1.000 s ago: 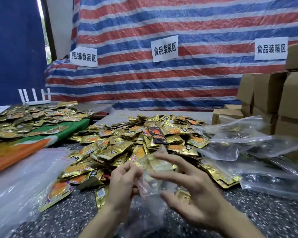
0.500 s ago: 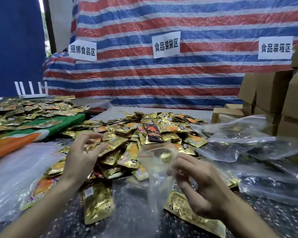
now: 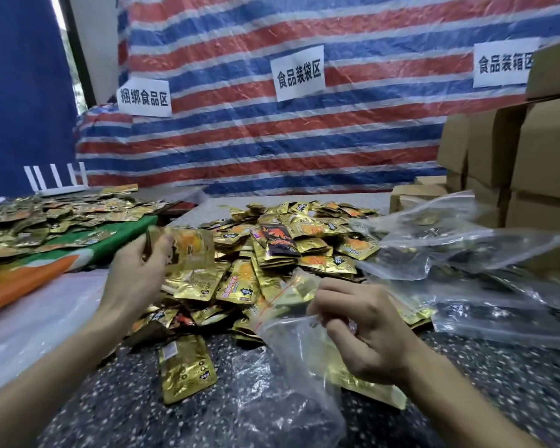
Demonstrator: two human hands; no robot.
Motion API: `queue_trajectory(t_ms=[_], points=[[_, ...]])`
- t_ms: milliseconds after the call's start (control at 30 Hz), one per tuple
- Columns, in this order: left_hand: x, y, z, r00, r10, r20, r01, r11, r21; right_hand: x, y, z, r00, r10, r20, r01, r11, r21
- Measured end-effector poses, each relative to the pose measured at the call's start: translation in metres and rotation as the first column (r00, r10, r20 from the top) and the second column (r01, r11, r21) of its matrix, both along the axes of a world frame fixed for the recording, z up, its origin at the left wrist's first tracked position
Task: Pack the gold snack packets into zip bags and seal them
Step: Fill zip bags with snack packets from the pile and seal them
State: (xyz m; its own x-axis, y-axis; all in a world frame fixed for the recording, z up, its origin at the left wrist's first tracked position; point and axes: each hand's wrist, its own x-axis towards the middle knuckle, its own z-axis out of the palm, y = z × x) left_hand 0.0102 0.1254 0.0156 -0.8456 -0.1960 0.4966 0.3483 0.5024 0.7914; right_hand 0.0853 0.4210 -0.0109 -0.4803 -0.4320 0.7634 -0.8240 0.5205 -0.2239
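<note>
Speckled dark tabletop, backed by a striped tarpaulin carrying paper signs.

Hands: the left hand is raised over the near edge of the heap, fingers curled round one gold packet. That area is blurred, so the exact hold is unclear. The right hand pinches the rim of a clear zip bag, which trails limp onto the table. Whether the gold foil beneath that hand lies inside the bag or under it cannot be told.

Handling, as judged: the packets look light, flat and slick. They would bend rather than break, and are best taken by a sealed edge. The bag is thin film with no shape of its own. It is best held at the rim by the zip strip, with the mouth kept apart by the fingers.

Surroundings: a loose packet lies just left of the bag. Other clear bags are piled near the right hand and could snag or be mistaken for the working bag. Cardboard boxes stand far right. A second spread of packets lies on a green and orange cloth, well apart to the left.
</note>
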Motion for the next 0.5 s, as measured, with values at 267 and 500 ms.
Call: queue_trajectory(t_ms=[267,500], points=[[0.076,0.035,0.056,0.820,-0.439,0.368,0.283,0.869,0.406,-0.002,-0.009,-0.006,0.989,0.149,0.016,-0.148,0.987,-0.060],[0.074,0.046,0.056,0.780,-0.406,0.475,0.208,0.886,0.415,0.001,-0.008,-0.007,0.976,0.212,-0.046,-0.217,0.943,-0.252]])
